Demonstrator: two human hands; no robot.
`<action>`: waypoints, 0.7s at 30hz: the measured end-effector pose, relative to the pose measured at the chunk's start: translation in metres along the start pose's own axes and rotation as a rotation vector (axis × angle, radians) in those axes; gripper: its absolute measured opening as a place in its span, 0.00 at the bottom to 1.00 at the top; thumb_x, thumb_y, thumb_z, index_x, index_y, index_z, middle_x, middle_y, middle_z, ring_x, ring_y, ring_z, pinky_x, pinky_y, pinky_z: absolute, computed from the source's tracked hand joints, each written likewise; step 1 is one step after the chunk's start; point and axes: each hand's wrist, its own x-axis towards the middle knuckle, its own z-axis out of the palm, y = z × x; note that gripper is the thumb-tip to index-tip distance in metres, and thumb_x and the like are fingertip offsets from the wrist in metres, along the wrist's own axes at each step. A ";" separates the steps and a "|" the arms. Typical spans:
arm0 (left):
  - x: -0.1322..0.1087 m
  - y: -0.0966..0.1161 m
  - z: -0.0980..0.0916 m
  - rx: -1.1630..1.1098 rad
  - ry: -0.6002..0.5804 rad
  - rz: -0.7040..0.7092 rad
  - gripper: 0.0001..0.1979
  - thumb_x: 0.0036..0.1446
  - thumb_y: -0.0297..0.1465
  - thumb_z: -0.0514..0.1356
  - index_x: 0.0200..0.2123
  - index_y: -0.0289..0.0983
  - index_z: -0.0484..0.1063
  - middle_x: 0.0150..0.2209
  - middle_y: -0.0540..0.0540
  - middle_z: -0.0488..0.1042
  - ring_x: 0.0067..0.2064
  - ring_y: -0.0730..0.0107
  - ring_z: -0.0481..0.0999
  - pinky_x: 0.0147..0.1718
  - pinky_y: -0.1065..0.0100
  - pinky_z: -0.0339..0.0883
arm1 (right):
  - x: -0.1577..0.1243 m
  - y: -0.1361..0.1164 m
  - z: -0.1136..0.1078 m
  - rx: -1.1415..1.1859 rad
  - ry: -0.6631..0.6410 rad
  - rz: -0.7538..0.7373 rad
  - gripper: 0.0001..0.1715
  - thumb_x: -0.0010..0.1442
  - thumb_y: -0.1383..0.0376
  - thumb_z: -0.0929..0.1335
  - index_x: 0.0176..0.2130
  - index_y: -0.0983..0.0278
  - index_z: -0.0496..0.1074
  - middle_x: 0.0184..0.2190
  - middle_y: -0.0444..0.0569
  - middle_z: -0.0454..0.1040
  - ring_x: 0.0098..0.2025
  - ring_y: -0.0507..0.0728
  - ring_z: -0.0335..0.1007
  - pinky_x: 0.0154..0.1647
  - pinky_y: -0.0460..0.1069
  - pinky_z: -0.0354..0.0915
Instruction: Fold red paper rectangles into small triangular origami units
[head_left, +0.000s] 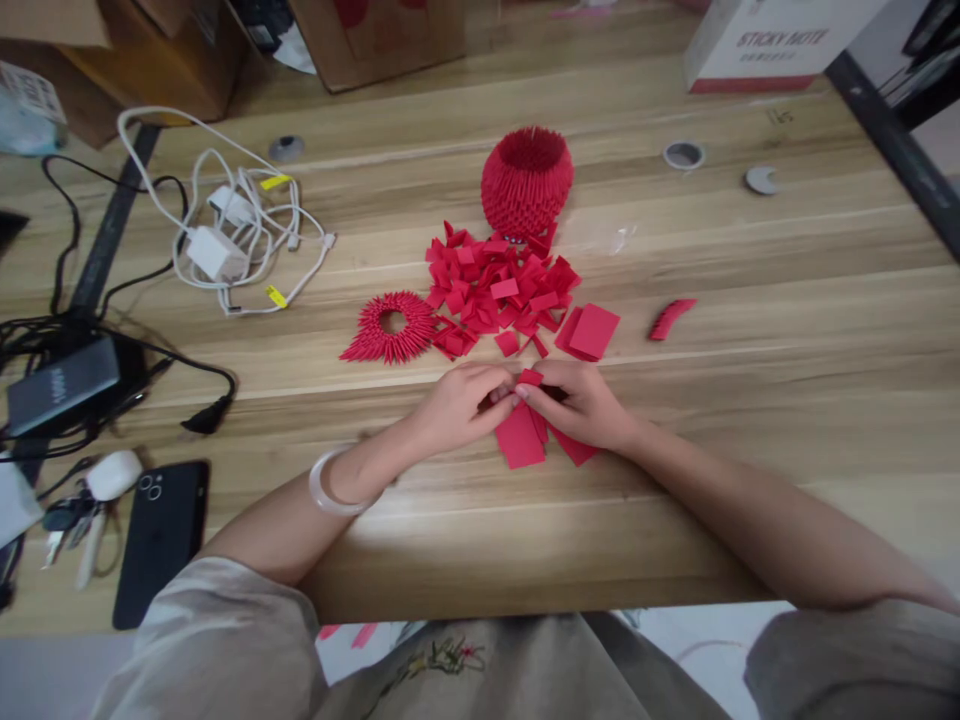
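My left hand point(459, 403) and my right hand point(581, 402) meet at the table's near middle, fingers pinched together on a small red paper piece point(529, 378). Flat red paper slips point(520, 438) lie under and between the hands. Just beyond them sits a heap of folded red paper pieces point(498, 288). A spiky red paper ring point(390, 328) lies left of the heap. A round red paper vase shape point(526, 181) stands behind it. A white bangle point(330, 487) is on my left wrist.
A stack of red slips point(592, 331) and a short red strip of joined pieces point(670, 318) lie to the right. White chargers and cables point(225, 235) sit at left, with a black phone point(162, 540), keys and a power bank point(61, 385). Cardboard boxes line the far edge.
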 end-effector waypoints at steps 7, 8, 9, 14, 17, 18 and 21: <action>-0.001 -0.001 0.001 0.031 0.007 0.002 0.10 0.59 0.29 0.53 0.25 0.35 0.61 0.23 0.51 0.64 0.27 0.74 0.65 0.29 0.72 0.60 | 0.000 -0.001 0.000 -0.028 0.019 0.013 0.18 0.61 0.63 0.62 0.21 0.65 0.59 0.18 0.41 0.57 0.22 0.48 0.53 0.24 0.44 0.52; -0.001 -0.001 0.001 0.034 0.007 0.004 0.09 0.58 0.29 0.53 0.25 0.35 0.61 0.23 0.50 0.64 0.27 0.74 0.65 0.29 0.72 0.60 | 0.000 -0.001 0.000 -0.031 0.025 0.008 0.18 0.61 0.63 0.62 0.21 0.65 0.59 0.17 0.41 0.58 0.22 0.48 0.53 0.24 0.44 0.52; -0.001 -0.001 0.001 0.034 0.009 0.008 0.09 0.58 0.29 0.53 0.25 0.35 0.62 0.23 0.50 0.64 0.28 0.74 0.65 0.29 0.72 0.60 | 0.000 -0.001 0.000 -0.033 0.030 0.000 0.19 0.61 0.63 0.62 0.21 0.65 0.59 0.17 0.41 0.58 0.22 0.48 0.52 0.24 0.44 0.52; 0.001 0.001 0.001 0.030 0.033 0.028 0.09 0.58 0.28 0.53 0.25 0.35 0.62 0.23 0.50 0.64 0.27 0.74 0.65 0.28 0.72 0.60 | 0.001 -0.001 0.001 -0.049 0.042 -0.017 0.18 0.61 0.64 0.62 0.21 0.65 0.59 0.17 0.40 0.57 0.21 0.47 0.52 0.23 0.44 0.52; 0.000 0.000 0.002 0.046 0.026 0.038 0.09 0.58 0.29 0.52 0.25 0.35 0.62 0.23 0.50 0.65 0.27 0.74 0.65 0.28 0.73 0.60 | 0.000 -0.002 0.001 -0.048 0.022 0.016 0.18 0.62 0.63 0.62 0.21 0.65 0.60 0.18 0.41 0.58 0.22 0.48 0.54 0.24 0.44 0.52; 0.000 0.000 0.002 0.051 0.027 0.041 0.09 0.58 0.29 0.52 0.25 0.35 0.62 0.23 0.50 0.65 0.27 0.74 0.65 0.27 0.73 0.60 | 0.000 -0.002 0.002 -0.045 0.012 0.026 0.18 0.62 0.63 0.61 0.22 0.66 0.61 0.18 0.42 0.59 0.22 0.48 0.54 0.25 0.44 0.53; 0.000 -0.001 0.003 0.067 0.042 0.049 0.09 0.58 0.29 0.53 0.25 0.35 0.62 0.23 0.50 0.65 0.27 0.74 0.65 0.27 0.73 0.60 | 0.000 -0.003 0.002 -0.042 -0.006 0.041 0.18 0.62 0.62 0.61 0.22 0.66 0.62 0.19 0.42 0.61 0.23 0.48 0.56 0.26 0.45 0.53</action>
